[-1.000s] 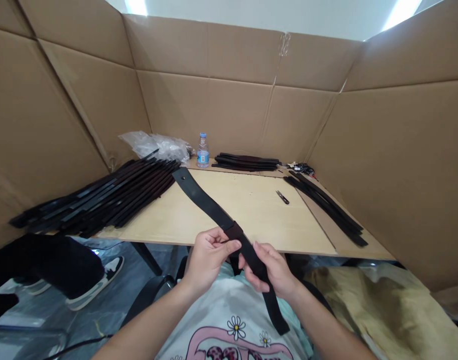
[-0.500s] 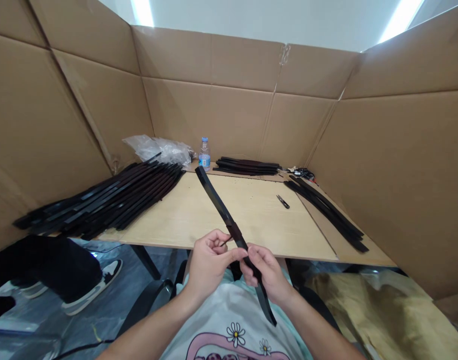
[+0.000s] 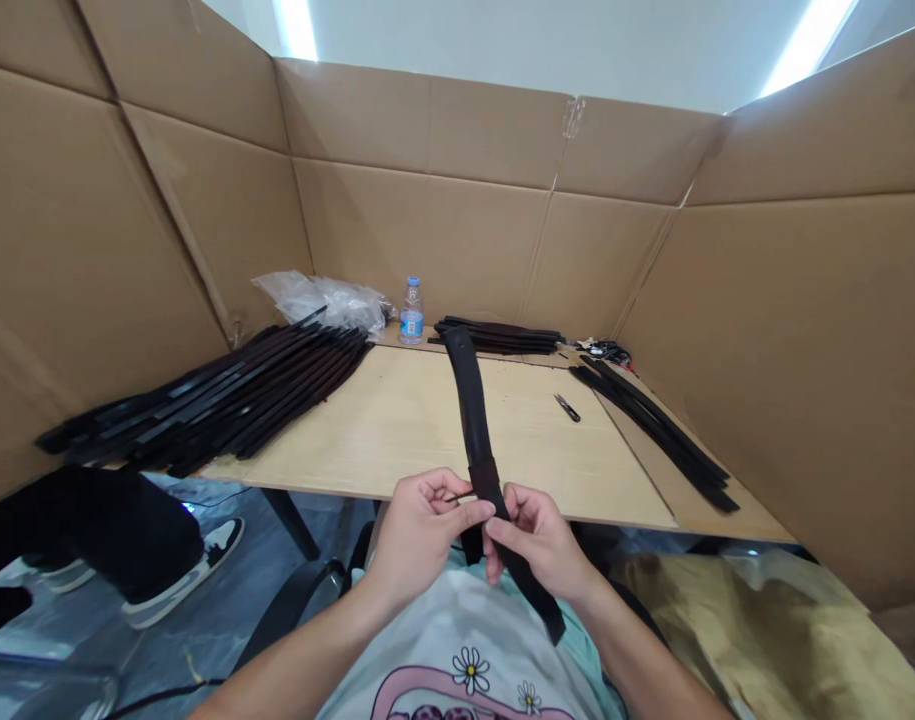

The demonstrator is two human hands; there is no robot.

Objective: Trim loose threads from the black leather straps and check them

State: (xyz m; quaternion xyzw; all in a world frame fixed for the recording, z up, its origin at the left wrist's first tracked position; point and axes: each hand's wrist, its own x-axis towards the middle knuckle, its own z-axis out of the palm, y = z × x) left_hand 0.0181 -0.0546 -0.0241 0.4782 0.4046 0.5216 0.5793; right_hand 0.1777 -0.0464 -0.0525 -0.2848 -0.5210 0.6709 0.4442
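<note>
Black strap (image 3: 476, 420) is pinched by clenched fingers (image 3: 468, 513) of left hand (image 3: 419, 530) and right hand (image 3: 543, 540); bottle (image 3: 411, 312) at twelve o'clock, label too small to read.

Long dark strap (image 3: 473, 420) slants from lap up over table edge.

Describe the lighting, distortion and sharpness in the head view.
Head view: the ceiling lights blow out to white glare; the wide-angle lens stretches and slants the cardboard walls toward the edges; light on the table is even, with only soft shadows; the dark strap pinched by the left hand and right hand is sharp, though its surface shows little detail.
</note>
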